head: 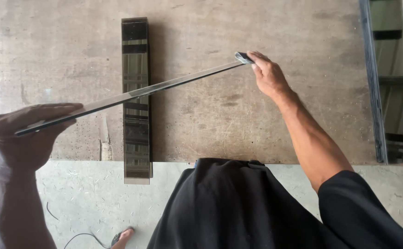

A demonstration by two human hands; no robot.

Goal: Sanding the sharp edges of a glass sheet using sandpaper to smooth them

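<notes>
Gripping glass strip [132,95] ends, left hand [24,136], right hand [267,74], above stacked strips [136,138]

A worn, scratched brown desk [238,106] fills the view under even daylight. Below its edge lies pale concrete floor [81,203] with a thin dark cable [79,236].

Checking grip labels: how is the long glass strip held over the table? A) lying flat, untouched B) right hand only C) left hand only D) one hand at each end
D: the left hand grips the near end of the glass strip and the right hand pinches the far end, above the stack of strips on the table.
</notes>
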